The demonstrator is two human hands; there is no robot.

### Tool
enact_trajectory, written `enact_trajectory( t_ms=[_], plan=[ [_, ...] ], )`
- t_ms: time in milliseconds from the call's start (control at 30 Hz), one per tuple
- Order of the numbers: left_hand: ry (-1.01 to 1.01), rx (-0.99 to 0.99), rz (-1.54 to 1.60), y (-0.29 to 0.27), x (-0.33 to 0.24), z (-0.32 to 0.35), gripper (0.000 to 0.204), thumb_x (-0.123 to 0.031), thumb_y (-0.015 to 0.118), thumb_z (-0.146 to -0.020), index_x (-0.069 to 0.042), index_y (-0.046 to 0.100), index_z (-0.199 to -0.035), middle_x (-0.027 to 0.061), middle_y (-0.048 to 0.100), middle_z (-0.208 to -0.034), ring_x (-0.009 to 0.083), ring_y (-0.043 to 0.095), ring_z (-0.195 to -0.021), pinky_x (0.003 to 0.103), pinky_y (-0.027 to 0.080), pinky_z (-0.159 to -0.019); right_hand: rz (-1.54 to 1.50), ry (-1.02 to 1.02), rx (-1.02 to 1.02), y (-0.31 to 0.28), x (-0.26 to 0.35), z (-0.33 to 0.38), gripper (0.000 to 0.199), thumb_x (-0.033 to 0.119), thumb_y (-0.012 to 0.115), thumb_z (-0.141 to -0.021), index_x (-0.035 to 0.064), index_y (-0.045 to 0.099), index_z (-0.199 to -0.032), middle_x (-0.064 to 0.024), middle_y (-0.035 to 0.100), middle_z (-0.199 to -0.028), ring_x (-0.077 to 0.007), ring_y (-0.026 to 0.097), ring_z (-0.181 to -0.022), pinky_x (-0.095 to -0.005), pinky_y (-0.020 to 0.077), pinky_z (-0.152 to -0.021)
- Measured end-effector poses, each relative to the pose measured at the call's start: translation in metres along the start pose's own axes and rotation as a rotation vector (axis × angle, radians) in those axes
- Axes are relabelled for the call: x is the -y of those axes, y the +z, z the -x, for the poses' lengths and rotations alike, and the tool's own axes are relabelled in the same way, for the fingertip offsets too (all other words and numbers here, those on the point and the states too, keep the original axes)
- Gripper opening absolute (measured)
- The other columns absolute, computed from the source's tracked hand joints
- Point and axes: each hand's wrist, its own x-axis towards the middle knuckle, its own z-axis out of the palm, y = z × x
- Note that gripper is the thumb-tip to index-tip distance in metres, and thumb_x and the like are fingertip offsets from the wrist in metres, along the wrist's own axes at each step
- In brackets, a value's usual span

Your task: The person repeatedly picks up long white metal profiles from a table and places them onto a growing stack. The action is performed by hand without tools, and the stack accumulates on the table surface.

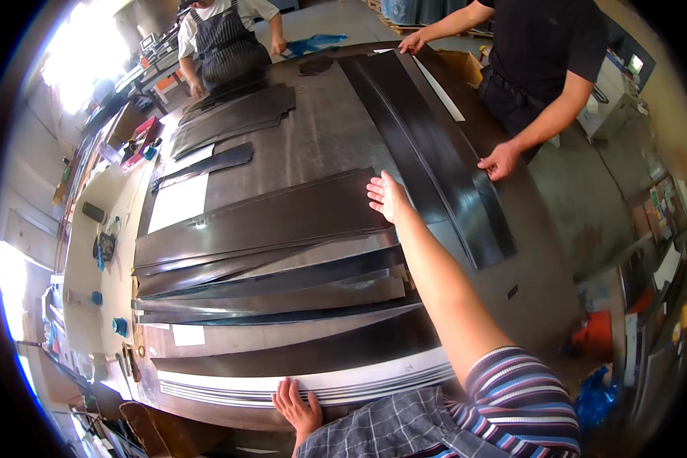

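My left hand (pixel 298 408) lies with its fingers flat on a white strip with dark lines (pixel 244 388) along the table's near edge. Stretched far across the table, my right hand (pixel 387 197) is open and holds nothing. It is at the right end of a stack of long dark sheets (pixel 259 217); I cannot tell whether it touches them. Between my hands lie more long dark strips (pixel 275 294), overlapping like a fan, and a single dark curved strip (pixel 305 343). To the right of my right hand, long glossy black strips (pixel 427 145) run lengthwise.
At right, a co-worker's hands (pixel 499 162) touch the black strips. Another person in a striped apron (pixel 225 46) stands at the far left by a pile of dark sheets (pixel 237 118). A red tray (pixel 140 143) and small blue items (pixel 120 326) sit along the left side.
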Motion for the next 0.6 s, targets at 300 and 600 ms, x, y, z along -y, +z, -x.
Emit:
enact_trajectory(
  t_ms=[300, 600],
  plan=[
    [-0.055, 0.08, 0.03, -0.011, -0.004, -0.005, 0.048, -0.028, 0.058, -0.081, -0.006, 0.048, -0.123, 0.0185, 0.045, -0.133, 0.036, 0.04, -0.128, 0.055, 0.02, -0.107, 0.101, -0.034, -0.157, 0.013, 0.001, -0.045, 0.052, 0.045, 0.052, -0.091, 0.0057, 0.057, -0.124, -0.0084, 0.062, -0.117, -0.0212, 0.061, -0.09, -0.039, 0.0481, -0.077],
    [-0.062, 0.01, 0.012, 0.001, 0.003, 0.008, 0.048, -0.031, 0.058, -0.082, -0.004, 0.051, -0.121, 0.0186, 0.049, -0.131, 0.0378, 0.043, -0.126, 0.057, 0.023, -0.106, 1.586, -0.735, -0.254, 0.036, -0.008, -0.003, 0.023, 0.022, 0.07, -0.075, 0.0076, 0.069, -0.093, -0.0119, 0.064, -0.102, -0.0343, 0.056, -0.104, -0.0458, 0.0477, -0.088]
  ],
)
